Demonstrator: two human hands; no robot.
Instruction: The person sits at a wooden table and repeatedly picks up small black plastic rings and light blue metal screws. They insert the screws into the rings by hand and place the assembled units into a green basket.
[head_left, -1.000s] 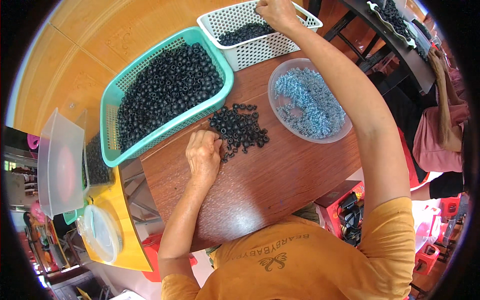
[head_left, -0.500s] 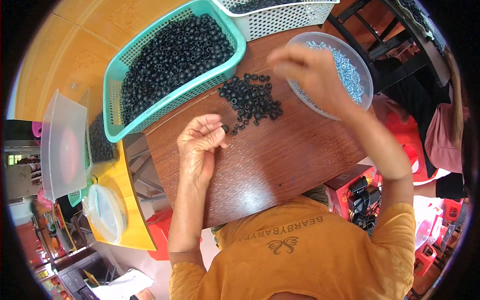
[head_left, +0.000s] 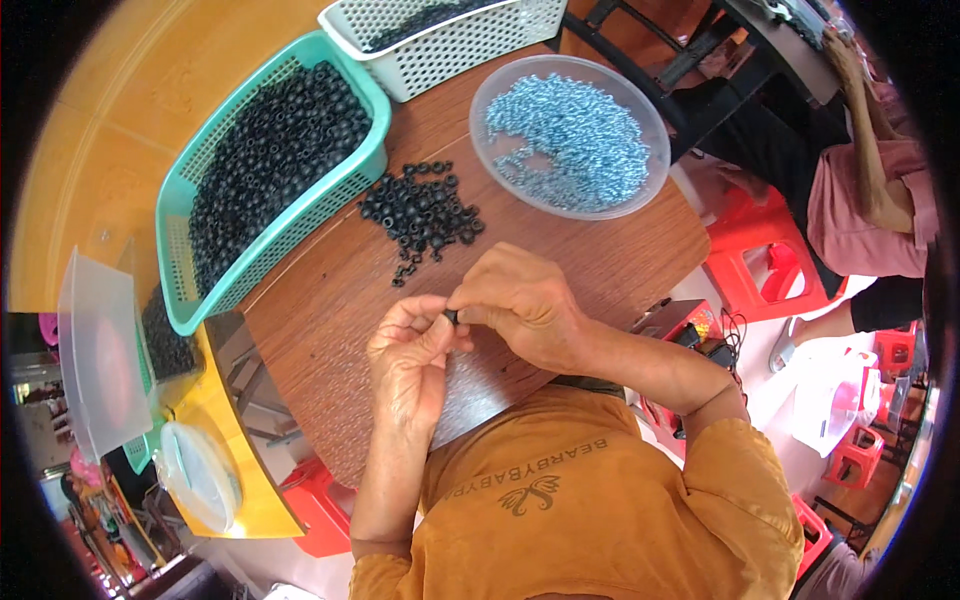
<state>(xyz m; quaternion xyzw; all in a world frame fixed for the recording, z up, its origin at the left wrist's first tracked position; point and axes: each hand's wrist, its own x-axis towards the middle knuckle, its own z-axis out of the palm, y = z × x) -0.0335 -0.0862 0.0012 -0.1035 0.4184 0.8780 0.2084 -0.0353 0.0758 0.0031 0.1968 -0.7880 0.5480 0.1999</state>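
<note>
White basket [head_left: 470, 35] cut off above

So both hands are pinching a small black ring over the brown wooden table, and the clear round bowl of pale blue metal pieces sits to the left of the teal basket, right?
Not quite: the head view shows the clear round bowl right of the teal basket. Both hands, left hand and right hand, do pinch the small black ring.

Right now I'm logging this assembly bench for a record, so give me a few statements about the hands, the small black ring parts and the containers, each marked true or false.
1. Both hands, left hand and right hand, pinch one small black ring part between them. True.
2. The clear round plastic bowl holds black rings. False: it holds pale blue metal pieces.
3. The teal plastic basket is full of black rings. True.
4. The loose pile of black rings lies inside the white plastic basket. False: it lies on the brown wooden tabletop.
</note>
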